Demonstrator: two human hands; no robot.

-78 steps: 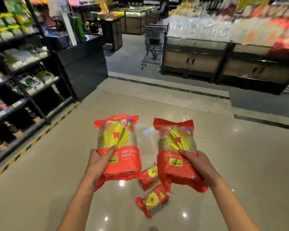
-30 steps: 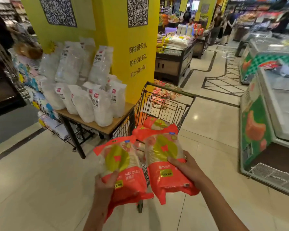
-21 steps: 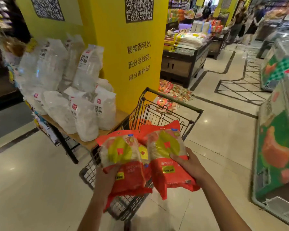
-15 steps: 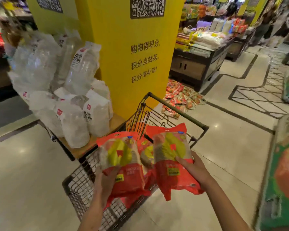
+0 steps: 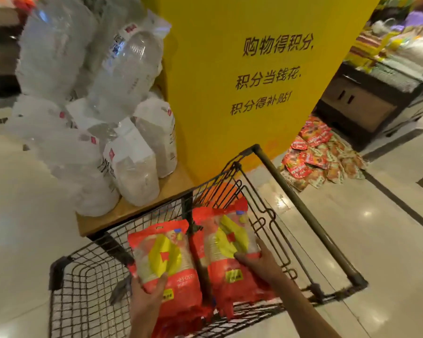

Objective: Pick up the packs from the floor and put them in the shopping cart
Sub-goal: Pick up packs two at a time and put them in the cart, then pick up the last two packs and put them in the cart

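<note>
Two red packs with yellow and clear fronts are held over the black wire shopping cart (image 5: 310, 223). My left hand (image 5: 148, 292) grips the lower edge of the left pack (image 5: 164, 259). My right hand (image 5: 259, 263) grips the right pack (image 5: 226, 245) from its right side. Both packs sit low inside the cart's basket, side by side. More red packaging shows under them in the basket; how many lie there is hidden.
A wooden table (image 5: 142, 211) stacked with white bags (image 5: 132, 169) presses against the cart's left side. A yellow pillar (image 5: 254, 81) with black writing stands just beyond. Red and orange snack packets (image 5: 318, 154) lie on the floor at the right, before a dark display stand (image 5: 366, 106).
I turned from the floor spot to the cart and stepped close. Both hands lowered the packs from above the rim down into the basket.
</note>
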